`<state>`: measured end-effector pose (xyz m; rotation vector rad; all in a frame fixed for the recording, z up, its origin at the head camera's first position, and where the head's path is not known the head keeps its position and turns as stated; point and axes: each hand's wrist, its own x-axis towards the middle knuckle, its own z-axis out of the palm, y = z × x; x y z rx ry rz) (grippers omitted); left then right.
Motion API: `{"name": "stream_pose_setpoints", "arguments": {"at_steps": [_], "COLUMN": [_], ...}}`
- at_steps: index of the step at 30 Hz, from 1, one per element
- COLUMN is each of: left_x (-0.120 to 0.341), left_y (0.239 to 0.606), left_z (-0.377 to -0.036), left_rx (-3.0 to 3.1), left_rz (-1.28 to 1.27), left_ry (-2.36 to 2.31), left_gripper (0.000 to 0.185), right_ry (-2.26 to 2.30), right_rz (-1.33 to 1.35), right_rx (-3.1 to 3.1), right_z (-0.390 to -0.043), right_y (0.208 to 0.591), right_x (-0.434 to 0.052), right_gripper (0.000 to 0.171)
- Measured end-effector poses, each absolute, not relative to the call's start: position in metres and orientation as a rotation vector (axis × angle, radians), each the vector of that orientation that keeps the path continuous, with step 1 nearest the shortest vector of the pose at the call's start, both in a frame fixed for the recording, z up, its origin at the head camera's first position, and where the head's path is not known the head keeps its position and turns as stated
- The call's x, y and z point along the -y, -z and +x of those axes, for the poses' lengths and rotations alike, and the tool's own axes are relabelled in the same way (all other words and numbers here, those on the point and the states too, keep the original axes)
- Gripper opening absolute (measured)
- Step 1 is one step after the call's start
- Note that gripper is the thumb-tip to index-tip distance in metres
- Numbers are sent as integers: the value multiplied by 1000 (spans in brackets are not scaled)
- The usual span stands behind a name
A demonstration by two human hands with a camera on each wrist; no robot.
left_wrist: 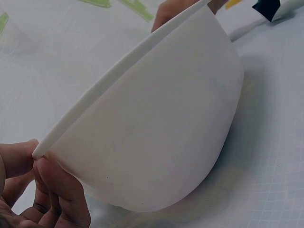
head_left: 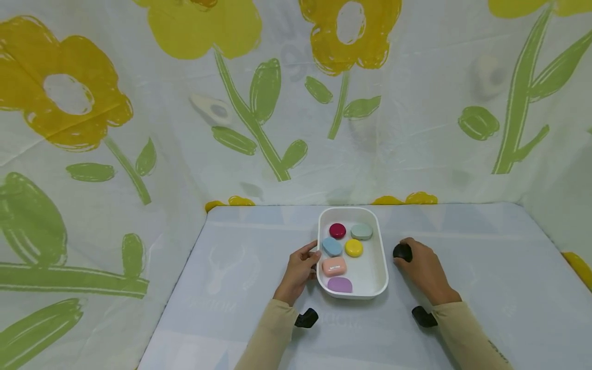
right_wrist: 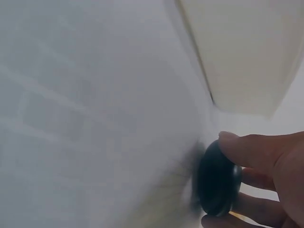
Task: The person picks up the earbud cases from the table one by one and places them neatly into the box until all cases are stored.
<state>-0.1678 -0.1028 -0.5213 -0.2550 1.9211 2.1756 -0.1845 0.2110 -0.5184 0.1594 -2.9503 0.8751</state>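
A white plastic basin (head_left: 365, 277) stands on the table, tilted in the left wrist view only by the camera's angle. My left hand (head_left: 298, 270) pinches its left rim between thumb and fingers. Inside lie soap bars: dark red (head_left: 337, 230), pale green (head_left: 361, 232), blue (head_left: 332, 246), yellow (head_left: 353, 248), pink (head_left: 334, 266) and purple (head_left: 339, 284). To the right of the basin, my right hand (head_left: 424, 267) holds a round black soap bar (right_wrist: 217, 180) by its edges, apart from the basin wall. The soap's underside is hidden.
The table (head_left: 231, 288) has a pale cover with faint prints. Behind and at the sides hangs a white cloth (head_left: 416, 128) with yellow flowers and green leaves. Black camera mounts (head_left: 307, 318) sit at both wrists.
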Motion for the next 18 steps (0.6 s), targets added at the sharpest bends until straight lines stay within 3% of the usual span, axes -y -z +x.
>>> {"name": "stream_pose_setpoints", "arguments": {"at_steps": [5,18], "left_x": [102,103], "left_y": [521,521], "left_z": [-167,-167], "left_rx": [-1917,-1925], "left_rz": [-261,-266], "left_ry": [-2171,-2168], "left_gripper": [47,47], "right_ry": [-874,-898], "right_rz": [142,254], "right_rx": [2978,2882], "right_z": [-185,-179], "right_y": [514,469], "right_x": [-214,-194], "right_gripper": [59,52]}}
